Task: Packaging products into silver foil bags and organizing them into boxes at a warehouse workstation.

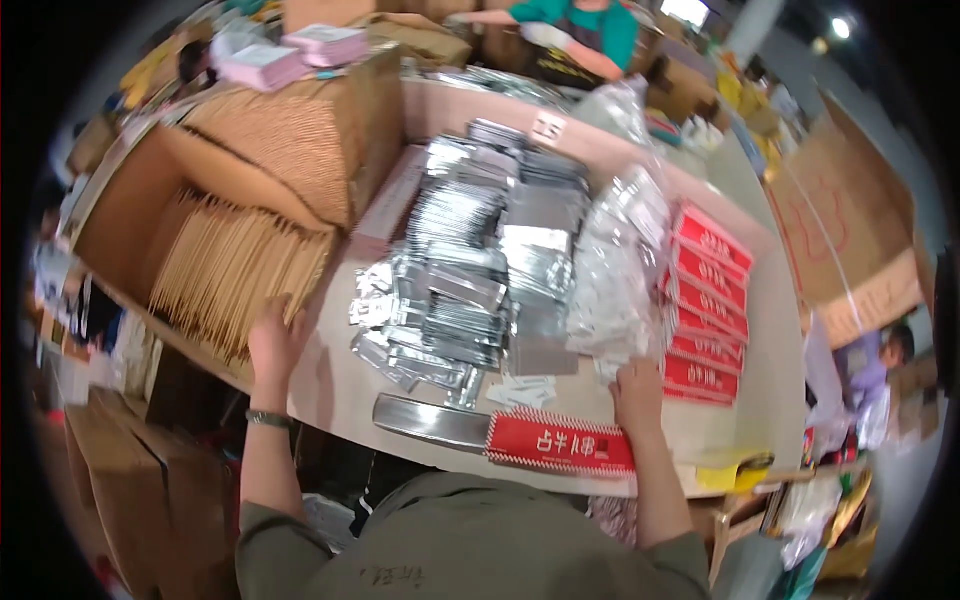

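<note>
My left hand (274,338) reaches over the near edge of an open cardboard box, its fingers apart against a packed row of thin tan strips (235,265). Whether these are paper or wood cannot be made out. Beyond the red flat packet (558,443) with zigzag ends, my right hand (638,392) rests low on the table with fingers bent down and their tips hidden. Small white sachets (525,391) lie just left of it. A curved shiny metal piece (435,420) meets the red packet's left end.
Stacked silver packets (460,230) fill the table's middle, beside a clear plastic bag (620,260). Several red packets (705,310) overlap at right. The cardboard box (120,255) stands at left. A yellow object (730,474) sits near the front edge. Across the table, a person in green (600,35) works.
</note>
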### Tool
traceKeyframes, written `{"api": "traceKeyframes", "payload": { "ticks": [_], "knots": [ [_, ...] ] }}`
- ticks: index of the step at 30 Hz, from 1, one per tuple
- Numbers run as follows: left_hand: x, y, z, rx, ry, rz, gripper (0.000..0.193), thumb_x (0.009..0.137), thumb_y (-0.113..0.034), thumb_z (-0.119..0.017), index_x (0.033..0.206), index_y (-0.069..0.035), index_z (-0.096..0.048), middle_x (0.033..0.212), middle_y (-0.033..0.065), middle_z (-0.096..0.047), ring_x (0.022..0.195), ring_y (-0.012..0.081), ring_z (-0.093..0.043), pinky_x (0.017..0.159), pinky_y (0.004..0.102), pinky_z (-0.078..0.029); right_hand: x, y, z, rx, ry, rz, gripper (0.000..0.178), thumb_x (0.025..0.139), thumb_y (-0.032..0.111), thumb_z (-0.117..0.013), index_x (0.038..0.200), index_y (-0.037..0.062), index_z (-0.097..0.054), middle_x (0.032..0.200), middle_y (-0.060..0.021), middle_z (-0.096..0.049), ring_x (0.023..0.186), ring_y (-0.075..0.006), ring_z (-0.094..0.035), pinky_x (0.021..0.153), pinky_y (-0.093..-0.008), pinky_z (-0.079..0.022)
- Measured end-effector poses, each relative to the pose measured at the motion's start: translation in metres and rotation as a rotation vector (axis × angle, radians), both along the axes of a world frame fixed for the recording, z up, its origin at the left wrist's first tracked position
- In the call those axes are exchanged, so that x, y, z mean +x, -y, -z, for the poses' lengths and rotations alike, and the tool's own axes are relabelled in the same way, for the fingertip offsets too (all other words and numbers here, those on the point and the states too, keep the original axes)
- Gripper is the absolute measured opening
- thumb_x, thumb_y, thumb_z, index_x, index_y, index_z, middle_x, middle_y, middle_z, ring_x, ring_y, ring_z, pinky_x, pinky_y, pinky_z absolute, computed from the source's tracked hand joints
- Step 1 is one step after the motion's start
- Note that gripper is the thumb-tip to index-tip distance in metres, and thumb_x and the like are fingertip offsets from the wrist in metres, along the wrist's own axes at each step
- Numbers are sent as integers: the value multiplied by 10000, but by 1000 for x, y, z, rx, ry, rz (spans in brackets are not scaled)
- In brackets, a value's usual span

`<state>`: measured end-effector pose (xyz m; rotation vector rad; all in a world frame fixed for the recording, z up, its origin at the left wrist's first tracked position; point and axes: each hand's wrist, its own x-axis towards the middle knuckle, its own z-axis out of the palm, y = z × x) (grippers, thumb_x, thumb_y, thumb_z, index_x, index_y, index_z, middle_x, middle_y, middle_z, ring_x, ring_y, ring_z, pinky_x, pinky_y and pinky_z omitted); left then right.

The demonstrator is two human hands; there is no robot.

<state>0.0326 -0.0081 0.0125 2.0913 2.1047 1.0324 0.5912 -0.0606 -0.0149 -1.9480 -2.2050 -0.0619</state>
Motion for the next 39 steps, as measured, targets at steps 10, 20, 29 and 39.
{"api": "traceKeyframes", "payload": {
  "ticks": [10, 20, 29, 39],
  "knots": [
    [-29, 4, -4, -278, -73, -148, 59, 794, -69, -556, 804, -26, -595, 789, 216, -609, 790, 418, -605, 680, 490, -472, -172, -98, -43, 76, -389, -456, 207, 893, 136, -564, 1031, 1, -638, 1134, -219, -607, 1102, -412, -559, 915, -431, -468],
    [-31, 14, 13, 46, 125, -297, 105, 901, -75, -533, 957, -11, -595, 887, 247, -599, 853, 461, -568, 734, 485, -455, -214, -52, -29, 146, -481, -480, 137, 866, 151, -617, 964, 56, -623, 992, -135, -632, 831, -359, -643, 717, -454, -515],
    [64, 54, 30, -477, 925, 378, 140, 954, -130, -634, 964, -2, -689, 802, -23, -632, 698, 60, -536, 646, 211, -441, -212, 25, -10, 115, -431, -628, 221, 779, 217, -725, 860, 47, -610, 1033, -119, -609, 955, -322, -582, 846, -461, -451],
    [128, 74, 30, -460, 261, 707, 180, 824, -220, -760, 837, -64, -671, 811, 94, -630, 793, 272, -648, 699, 382, -513, -151, 57, -3, -69, -430, -691, 405, 748, 303, -783, 963, 6, -612, 1259, -242, -544, 1174, -392, -528, 979, -493, -435]
  ]
}}
